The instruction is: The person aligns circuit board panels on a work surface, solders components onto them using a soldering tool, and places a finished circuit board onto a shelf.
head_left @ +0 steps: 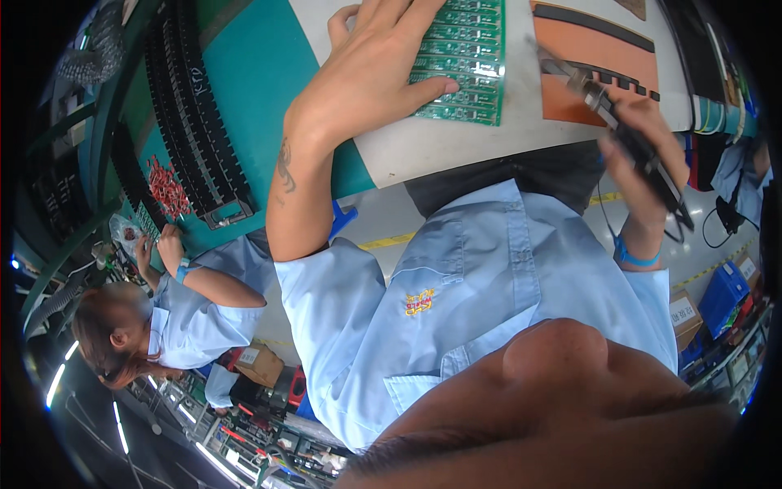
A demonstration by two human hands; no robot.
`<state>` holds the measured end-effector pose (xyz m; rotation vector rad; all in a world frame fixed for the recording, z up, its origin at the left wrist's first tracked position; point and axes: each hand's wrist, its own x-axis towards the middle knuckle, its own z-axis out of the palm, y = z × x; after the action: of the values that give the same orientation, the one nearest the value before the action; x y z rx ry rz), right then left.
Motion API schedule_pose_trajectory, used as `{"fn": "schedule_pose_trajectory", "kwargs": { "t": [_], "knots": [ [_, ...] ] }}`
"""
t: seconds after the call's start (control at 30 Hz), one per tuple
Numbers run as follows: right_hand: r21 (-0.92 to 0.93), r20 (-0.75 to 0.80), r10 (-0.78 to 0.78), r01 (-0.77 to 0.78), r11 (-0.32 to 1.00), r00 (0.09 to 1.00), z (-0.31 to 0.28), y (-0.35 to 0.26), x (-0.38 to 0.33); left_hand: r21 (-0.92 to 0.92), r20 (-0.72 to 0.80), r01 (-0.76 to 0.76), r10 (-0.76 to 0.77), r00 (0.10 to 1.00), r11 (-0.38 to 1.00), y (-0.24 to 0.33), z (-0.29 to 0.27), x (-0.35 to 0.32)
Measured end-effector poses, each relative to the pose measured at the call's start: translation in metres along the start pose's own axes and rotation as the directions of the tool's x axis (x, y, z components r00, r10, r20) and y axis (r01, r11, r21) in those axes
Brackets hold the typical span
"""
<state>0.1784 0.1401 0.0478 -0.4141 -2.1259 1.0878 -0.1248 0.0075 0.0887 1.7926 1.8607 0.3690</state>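
My left hand [375, 73] lies flat, fingers spread, on a green panel of circuit boards [464, 57] on a white work surface [456, 138]. The index finger stretches along the panel's lower rows. My right hand [643, 155] grips a long black hand tool [631, 138]. Its metal tip [570, 75] reaches over an orange mat [586, 73] to the right of the panel. My light blue shirt fills the middle of the view.
Long black component rails [195, 122] lie on the teal bench [261, 73] at left, beside a heap of small red parts [167, 191]. A co-worker in a light blue shirt [191, 318] has a hand by those parts. Blue crates [725, 293] and cardboard boxes stand at right.
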Motion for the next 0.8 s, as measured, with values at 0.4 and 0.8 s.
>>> {"fn": "schedule_pose_trajectory", "kwargs": {
  "t": [0.4, 0.8],
  "knots": [
    [-0.068, -0.374, 0.043, -0.074, 0.995, 0.926, -0.01, 0.012, 0.018, 0.152, 0.058, 0.079, -0.088, 0.994, 0.985, 0.006, -0.003, 0.013],
    [0.113, 0.204, 0.066, -0.09, 0.989, 0.977, 0.013, -0.012, -0.006, 0.154, -0.051, 0.025, -0.018, 0.999, 0.988, -0.015, 0.012, 0.002]
  ]
}}
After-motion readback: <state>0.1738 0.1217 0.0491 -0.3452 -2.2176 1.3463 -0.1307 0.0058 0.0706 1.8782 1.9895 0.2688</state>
